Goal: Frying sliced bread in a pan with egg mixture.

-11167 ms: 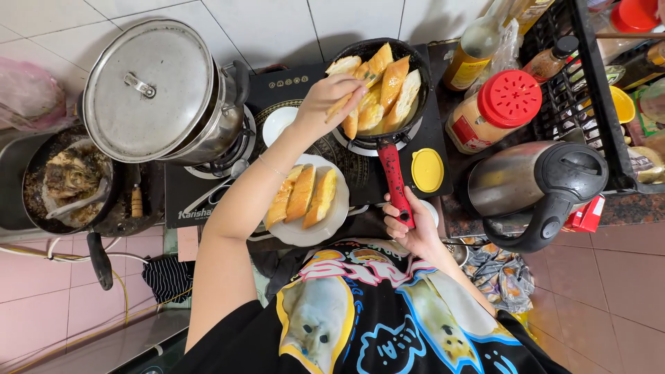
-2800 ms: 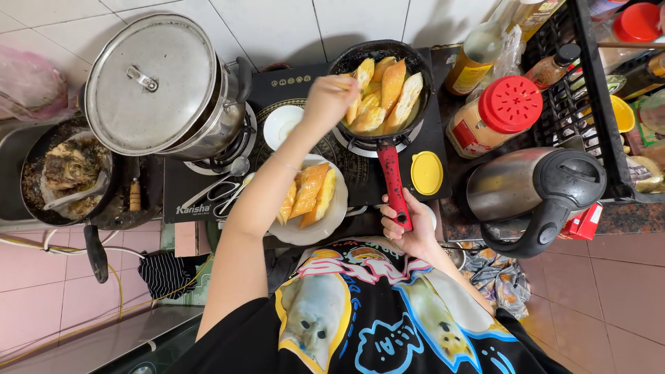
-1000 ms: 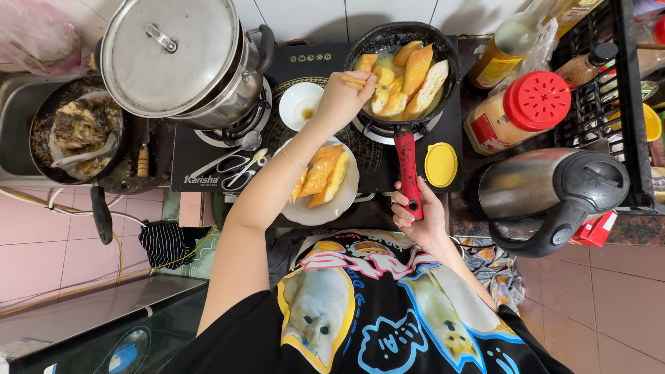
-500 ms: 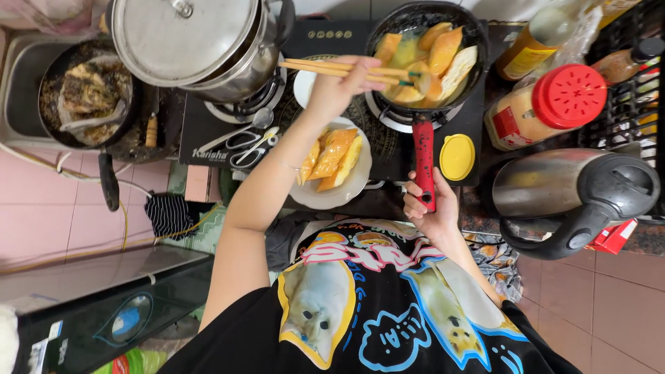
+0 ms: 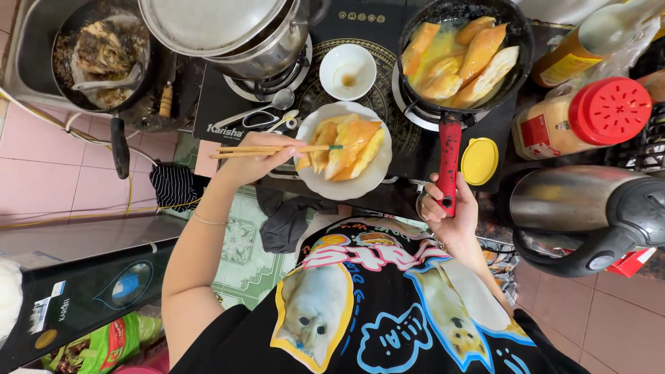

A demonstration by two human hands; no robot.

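Left hand (image 5: pixel 260 163) grips a pair of wooden chopsticks (image 5: pixel 273 149), fingers clenched round them, tips resting over the fried bread pieces (image 5: pixel 343 145) on the white plate (image 5: pixel 377 176). Right hand (image 5: pixel 447 208) is wrapped tight round the red handle (image 5: pixel 449 156) of the black frying pan (image 5: pixel 516 48), which sits on the right burner of the stove (image 5: pixel 360 14). Plate stands at the stove's front edge, just beside the pan handle, and carries about three or four golden egg-coated slices, stacked and overlapping. Pan holds a further batch of bread slices (image 5: pixel 460 59) lying in yellow egg, some pale, some browned. Judgement: one batch looks cooked and plated; the batch in the pan looks partway, with wet egg visible between pieces, so turning and lifting out remain. Small white bowl (image 5: pixel 348 69) behind the plate is nearly empty, only a trace at the bottom. Lidded steel pot (image 5: pixel 228 28) occupies the left burner; metal spoon (image 5: pixel 260 109) lies in front of it. Yellow lid (image 5: pixel 479 161) sits right of the pan handle; jar with red cap (image 5: pixel 589 118) and steel kettle (image 5: pixel 589 208) stand further right. Dark pan with leftovers (image 5: pixel 100 55) is at far left
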